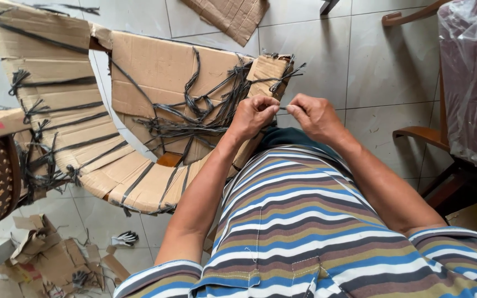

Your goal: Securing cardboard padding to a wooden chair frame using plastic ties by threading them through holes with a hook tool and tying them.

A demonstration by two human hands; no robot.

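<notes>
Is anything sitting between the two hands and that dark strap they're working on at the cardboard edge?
Nothing visible does. The left hand and right hand both already pinch the thin dark strap between their fingertips, just in front of the cardboard-wrapped piece. Loose strap tangles lie to the left, clear of the grip.

Cardboard-wrapped chair (155, 110) before hands (285, 113); scraps (51, 259) left below.
</notes>
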